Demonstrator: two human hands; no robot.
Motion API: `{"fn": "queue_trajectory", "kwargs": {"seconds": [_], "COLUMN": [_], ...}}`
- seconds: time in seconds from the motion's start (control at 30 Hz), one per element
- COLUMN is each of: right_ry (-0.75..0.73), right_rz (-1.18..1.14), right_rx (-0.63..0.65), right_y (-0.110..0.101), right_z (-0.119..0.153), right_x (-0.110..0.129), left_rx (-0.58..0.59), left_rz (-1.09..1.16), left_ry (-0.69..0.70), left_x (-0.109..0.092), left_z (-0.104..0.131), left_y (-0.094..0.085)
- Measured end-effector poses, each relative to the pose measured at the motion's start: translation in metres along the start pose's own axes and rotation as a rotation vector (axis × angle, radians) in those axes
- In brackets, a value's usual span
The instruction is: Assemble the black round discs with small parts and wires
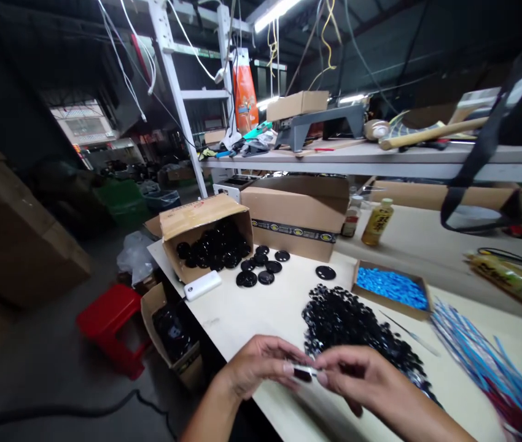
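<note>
In front of me, a small black piece with a shiny, pale edge (304, 372) is held level between both hands. The thumb and fingers of my left hand (263, 366) pinch its left side. From the right, my right hand (353, 372) grips the other end with thumb and forefinger. What exactly the piece is cannot be made out. Just beyond the fingers spreads a heap of small black parts (357, 319). Several glossy black discs (265, 266) lie farther back, near a tipped carton (206, 215) with more black discs inside.
A shallow box of blue pieces (392, 288) sits right of the heap, beside a bundle of blue and red strands (486, 362). A white power bank (202, 285) lies at the table's left edge. A bottle (377, 224) stands behind. On the floor is a red stool (111, 319).
</note>
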State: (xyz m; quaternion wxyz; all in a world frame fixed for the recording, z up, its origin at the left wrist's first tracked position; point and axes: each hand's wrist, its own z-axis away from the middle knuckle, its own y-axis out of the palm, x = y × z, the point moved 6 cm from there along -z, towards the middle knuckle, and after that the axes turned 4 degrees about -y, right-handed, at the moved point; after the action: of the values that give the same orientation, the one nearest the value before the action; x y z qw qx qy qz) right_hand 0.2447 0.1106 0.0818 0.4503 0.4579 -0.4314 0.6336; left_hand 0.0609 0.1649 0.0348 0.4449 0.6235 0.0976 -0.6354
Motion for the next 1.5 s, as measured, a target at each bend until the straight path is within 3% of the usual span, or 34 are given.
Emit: {"fn": "queue_trajectory", "kwargs": {"seconds": [0.13,0.23,0.37,0.57,0.83,1.1,1.27,1.5], "right_ry": [-0.076,-0.123,-0.146,-0.188,-0.217,-0.158,-0.101,-0.075], "right_rz": [0.059,0.066,0.089,0.122,0.184,-0.022,-0.240,-0.418], "right_rx": [0.014,-0.013,-0.010,-0.037,-0.160,-0.233,-0.162,-0.208], "right_y": [0.000,-0.003,-0.007,-0.006,-0.013,-0.036,-0.037,-0.037], "right_z": [0.018,0.025,0.034,0.050,0.072,0.084,0.079,0.079], "right_x": [0.024,0.029,0.017,0.002,-0.013,-0.040,-0.055,-0.065], "left_rx": [-0.001,-0.025,-0.011,-0.107,-0.278,-0.383,-0.417,-0.412], "left_rz": [-0.144,-0.247,-0.330,-0.330,-0.199,-0.080,-0.099,-0.118], "left_ry": [0.002,0.026,0.016,0.024,-0.010,0.001,0.021,0.044], "left_x": [-0.024,-0.032,-0.023,-0.003,0.028,0.044,0.050,0.055], "left_z": [0.018,0.025,0.029,0.033,0.033,0.032,0.028,0.024], "left_y": [0.022,0.030,0.045,0.067,0.064,0.075,0.086,0.106]}}
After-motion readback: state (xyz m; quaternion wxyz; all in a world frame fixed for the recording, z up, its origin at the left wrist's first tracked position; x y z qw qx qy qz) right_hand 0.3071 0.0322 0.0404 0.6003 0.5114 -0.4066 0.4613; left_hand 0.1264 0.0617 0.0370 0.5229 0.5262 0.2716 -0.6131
